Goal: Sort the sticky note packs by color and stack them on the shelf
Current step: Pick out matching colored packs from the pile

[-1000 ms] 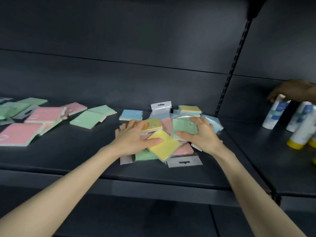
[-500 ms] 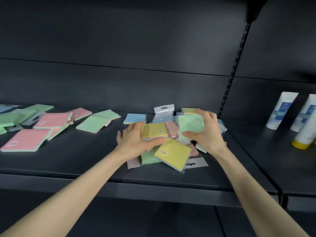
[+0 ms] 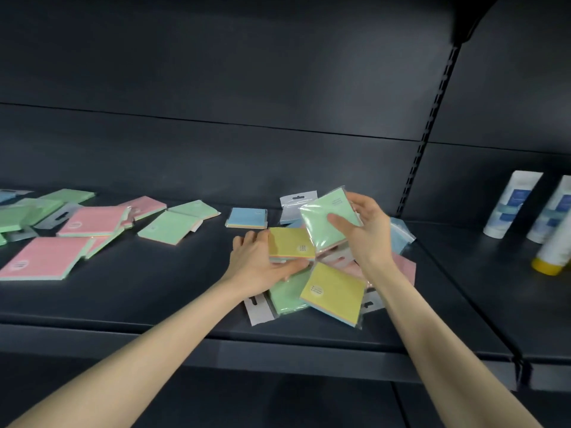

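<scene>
A jumble of sticky note packs lies on the dark shelf (image 3: 154, 291) in front of me. My right hand (image 3: 363, 231) holds a green pack (image 3: 321, 220) in clear wrap, tilted and lifted above the jumble. My left hand (image 3: 258, 262) grips a yellow pack (image 3: 290, 244) by its left side, just over the heap. Below them lie another yellow pack (image 3: 333, 291), a green pack (image 3: 287, 296) and pink packs (image 3: 403, 265). A blue pack (image 3: 247, 217) sits alone behind.
Pink packs (image 3: 43, 257) and green packs (image 3: 168, 227) are spread over the left part of the shelf. White tubes (image 3: 509, 208), one with a yellow cap (image 3: 545, 267), stand on the neighbouring shelf at the right. A slotted upright (image 3: 432, 118) divides the two bays.
My right hand has lifted the green pack higher off the heap and tilted it. My left hand has closed on the yellow pack. The other person's hand at the tubes is gone.
</scene>
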`<action>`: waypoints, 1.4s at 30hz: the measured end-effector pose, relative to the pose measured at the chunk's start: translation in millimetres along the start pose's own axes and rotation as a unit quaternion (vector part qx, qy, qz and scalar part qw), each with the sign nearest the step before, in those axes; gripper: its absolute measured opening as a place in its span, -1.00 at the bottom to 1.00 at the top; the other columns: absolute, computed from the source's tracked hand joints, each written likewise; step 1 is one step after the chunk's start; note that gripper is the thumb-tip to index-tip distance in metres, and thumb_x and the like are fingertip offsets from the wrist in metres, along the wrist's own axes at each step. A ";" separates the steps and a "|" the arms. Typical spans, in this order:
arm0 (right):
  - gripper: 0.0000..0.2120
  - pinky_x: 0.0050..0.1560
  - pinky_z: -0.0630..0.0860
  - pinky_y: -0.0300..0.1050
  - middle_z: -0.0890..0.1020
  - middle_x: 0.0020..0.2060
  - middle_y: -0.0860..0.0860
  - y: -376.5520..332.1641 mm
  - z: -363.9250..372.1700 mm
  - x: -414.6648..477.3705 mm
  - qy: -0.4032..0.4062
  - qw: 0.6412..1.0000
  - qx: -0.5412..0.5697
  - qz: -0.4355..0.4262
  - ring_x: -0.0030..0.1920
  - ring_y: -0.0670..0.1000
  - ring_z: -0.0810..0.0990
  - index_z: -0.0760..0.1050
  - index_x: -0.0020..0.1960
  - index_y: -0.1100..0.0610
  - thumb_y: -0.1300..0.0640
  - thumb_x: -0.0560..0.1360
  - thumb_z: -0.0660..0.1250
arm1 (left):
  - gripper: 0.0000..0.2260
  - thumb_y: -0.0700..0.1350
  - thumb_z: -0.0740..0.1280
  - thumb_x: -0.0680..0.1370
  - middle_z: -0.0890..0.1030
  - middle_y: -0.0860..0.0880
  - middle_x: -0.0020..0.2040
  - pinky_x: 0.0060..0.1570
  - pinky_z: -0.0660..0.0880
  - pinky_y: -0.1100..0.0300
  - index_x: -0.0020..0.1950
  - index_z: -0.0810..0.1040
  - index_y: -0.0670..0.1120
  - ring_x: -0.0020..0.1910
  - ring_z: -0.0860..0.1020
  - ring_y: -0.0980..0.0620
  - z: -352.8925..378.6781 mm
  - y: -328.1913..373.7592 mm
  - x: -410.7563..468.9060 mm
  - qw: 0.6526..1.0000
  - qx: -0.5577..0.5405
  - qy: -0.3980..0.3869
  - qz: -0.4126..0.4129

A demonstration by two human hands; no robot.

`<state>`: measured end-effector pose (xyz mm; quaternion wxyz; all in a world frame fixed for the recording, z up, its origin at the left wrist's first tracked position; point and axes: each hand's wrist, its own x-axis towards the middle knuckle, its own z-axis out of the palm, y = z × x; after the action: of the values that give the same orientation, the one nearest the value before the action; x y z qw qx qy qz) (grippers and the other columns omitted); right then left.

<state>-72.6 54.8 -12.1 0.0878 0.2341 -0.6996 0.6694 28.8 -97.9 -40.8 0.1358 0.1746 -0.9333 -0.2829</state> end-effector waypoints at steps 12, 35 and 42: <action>-0.65 -0.06 0.37 -0.44 0.56 -0.03 -0.16 12.8 13.1 -4.5 -0.049 0.991 -0.119 -0.040 0.06 -0.11 0.50 0.48 0.21 0.08 0.26 0.45 0.42 | -0.35 -0.22 0.61 0.23 0.55 0.14 0.08 -0.09 0.43 0.36 0.25 0.49 0.06 -0.12 0.54 0.21 -44.6 -22.4 1.3 0.966 -0.259 -0.003 0.010; -0.67 -0.22 0.36 -0.57 0.48 -0.12 -0.27 3.2 6.5 -13.1 0.005 0.997 -0.057 -0.051 -0.09 -0.25 0.49 0.41 0.20 0.06 0.27 0.48 0.38 | -0.62 -0.25 0.55 0.31 0.62 -0.04 -0.07 -0.15 0.49 0.18 0.09 0.58 -0.16 -0.12 0.55 0.00 -38.1 -29.1 6.9 0.931 -0.322 0.159 -0.069; -0.68 -0.20 0.39 -0.55 0.52 -0.13 -0.25 1.5 9.3 -16.7 -0.051 0.996 -0.033 -0.066 -0.15 -0.41 0.51 0.41 0.14 0.02 0.30 0.48 0.38 | -0.82 -0.19 0.44 0.45 0.64 -0.09 -0.07 -0.09 0.47 0.05 -0.09 0.47 -0.01 -0.10 0.57 -0.08 -40.1 -26.2 5.9 0.922 -0.344 0.172 -0.045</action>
<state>-56.9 49.2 -21.6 0.1032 0.3106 -0.7077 0.6261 44.1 -139.9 -22.7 0.3334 0.2047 -0.7319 -0.5579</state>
